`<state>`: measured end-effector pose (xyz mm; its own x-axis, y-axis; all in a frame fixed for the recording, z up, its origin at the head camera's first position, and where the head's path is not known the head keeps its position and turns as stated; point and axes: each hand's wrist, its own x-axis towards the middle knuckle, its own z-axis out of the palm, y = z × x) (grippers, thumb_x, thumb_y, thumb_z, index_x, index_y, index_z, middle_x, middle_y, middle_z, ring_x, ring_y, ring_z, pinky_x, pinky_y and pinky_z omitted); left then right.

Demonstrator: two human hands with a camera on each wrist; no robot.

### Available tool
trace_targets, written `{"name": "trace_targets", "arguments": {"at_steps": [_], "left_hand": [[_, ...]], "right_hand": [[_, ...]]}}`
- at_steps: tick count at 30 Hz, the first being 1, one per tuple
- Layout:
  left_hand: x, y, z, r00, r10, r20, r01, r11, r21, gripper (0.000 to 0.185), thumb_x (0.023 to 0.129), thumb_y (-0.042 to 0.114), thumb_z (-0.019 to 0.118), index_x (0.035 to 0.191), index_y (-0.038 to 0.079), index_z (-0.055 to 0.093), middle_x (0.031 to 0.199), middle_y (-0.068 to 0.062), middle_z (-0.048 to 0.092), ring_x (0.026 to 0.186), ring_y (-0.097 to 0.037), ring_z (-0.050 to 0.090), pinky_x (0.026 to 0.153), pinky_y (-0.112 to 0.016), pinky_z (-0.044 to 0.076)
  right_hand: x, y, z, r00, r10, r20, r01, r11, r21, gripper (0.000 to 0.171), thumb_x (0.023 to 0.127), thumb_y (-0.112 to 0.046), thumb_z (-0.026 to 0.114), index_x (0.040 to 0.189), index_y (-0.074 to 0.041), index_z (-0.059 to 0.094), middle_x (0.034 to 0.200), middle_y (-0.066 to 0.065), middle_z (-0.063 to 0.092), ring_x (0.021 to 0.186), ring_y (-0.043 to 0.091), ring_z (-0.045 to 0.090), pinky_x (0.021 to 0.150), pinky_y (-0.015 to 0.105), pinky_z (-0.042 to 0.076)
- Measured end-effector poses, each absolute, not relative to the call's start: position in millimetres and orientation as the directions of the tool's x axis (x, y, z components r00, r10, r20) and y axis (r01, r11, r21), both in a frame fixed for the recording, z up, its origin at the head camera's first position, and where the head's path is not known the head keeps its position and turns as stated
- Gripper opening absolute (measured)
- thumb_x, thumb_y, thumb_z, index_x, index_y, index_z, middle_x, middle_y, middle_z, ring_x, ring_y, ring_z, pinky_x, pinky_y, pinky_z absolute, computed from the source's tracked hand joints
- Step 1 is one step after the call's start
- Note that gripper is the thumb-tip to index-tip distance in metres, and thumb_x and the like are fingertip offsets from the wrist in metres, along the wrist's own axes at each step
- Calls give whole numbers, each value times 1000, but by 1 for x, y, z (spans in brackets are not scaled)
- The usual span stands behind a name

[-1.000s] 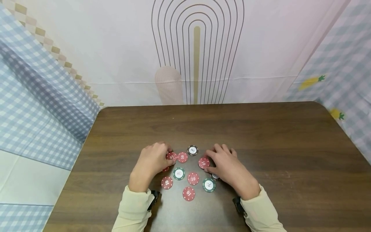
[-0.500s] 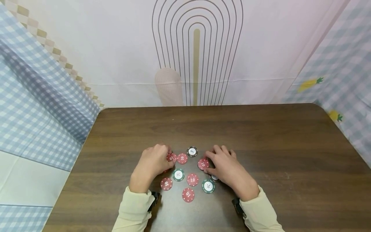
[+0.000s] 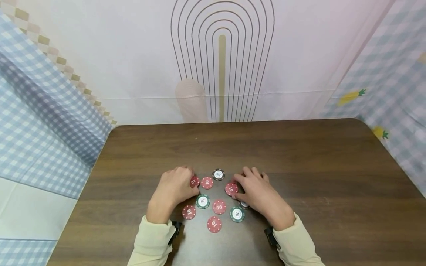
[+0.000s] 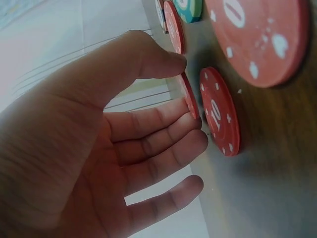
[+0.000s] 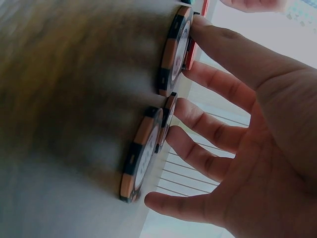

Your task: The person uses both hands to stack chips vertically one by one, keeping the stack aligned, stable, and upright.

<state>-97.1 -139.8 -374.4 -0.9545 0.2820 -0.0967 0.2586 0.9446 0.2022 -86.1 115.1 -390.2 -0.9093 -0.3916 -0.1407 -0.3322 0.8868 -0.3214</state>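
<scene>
Poker chips [image 3: 219,207] — scattered mid-tabletop [image 3: 299,159], unmoved over the last second. Left hand [image 3: 173,188] pinches a tilted red chip [image 4: 189,96]; right hand [image 3: 257,192], fingers relaxed, apparently only touches the chip [image 3: 231,188] beside it — little progress.

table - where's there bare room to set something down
The far half of the table, beyond the black chip, is bare, as are the strips outside each hand. It is crowded between the left hand and right hand, where chips lie.
</scene>
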Motion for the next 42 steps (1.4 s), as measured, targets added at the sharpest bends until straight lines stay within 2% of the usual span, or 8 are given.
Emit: {"name": "trace_targets", "arguments": {"at_steps": [9, 16, 23, 29, 37, 42], "left_hand": [[-97, -137, -367, -953, 297, -65, 280, 940, 195, 33, 82, 26, 84, 99, 8, 64, 84, -2, 58, 74, -19, 56, 68, -40, 54], [-94, -137, -360, -943, 331, -12, 323, 926, 193, 26, 80, 21, 81, 95, 9, 63, 86, -2, 56, 74, -19, 53, 62, -39, 50], [-90, -132, -357, -929, 369, 20, 363, 904, 226, 28, 81, 22, 79, 102, 9, 66, 95, -3, 59, 76, -18, 53, 62, -36, 49], [-87, -125, -354, -910, 413, 32, 407, 879, 247, 25, 83, 22, 78, 102, 10, 67, 94, -1, 56, 72, -16, 50, 59, -34, 46], [-87, -118, -354, -890, 449, 81, 456, 869, 192, 35, 87, 30, 80, 113, 9, 72, 101, -1, 61, 80, -15, 54, 65, -33, 51], [-88, -113, -356, -874, 477, 96, 487, 856, 175, 37, 88, 34, 81, 115, 10, 74, 106, -1, 64, 85, -17, 59, 69, -36, 55]], "right_hand": [[-86, 116, -390, -911, -386, -145, -326, 890, -318, 49, 89, -34, 87, 130, -15, 70, 125, 11, 59, 119, 34, 51, 105, 73, 39], [-85, 113, -390, -913, -384, -138, -328, 891, -314, 48, 89, -35, 87, 129, -15, 71, 126, 11, 59, 119, 34, 52, 105, 72, 40], [-85, 112, -389, -914, -383, -132, -327, 890, -318, 48, 88, -35, 87, 129, -15, 71, 125, 11, 60, 118, 34, 52, 105, 72, 40], [-85, 112, -389, -915, -373, -153, -310, 893, -325, 50, 88, -34, 87, 132, -14, 71, 128, 11, 60, 121, 34, 52, 106, 71, 40], [-85, 113, -388, -912, -384, -148, -320, 888, -330, 48, 89, -33, 87, 131, -14, 71, 127, 12, 60, 120, 34, 52, 104, 71, 42], [-85, 115, -389, -910, -389, -143, -326, 884, -336, 47, 89, -31, 87, 130, -14, 71, 127, 11, 60, 119, 34, 52, 102, 70, 43]]}}
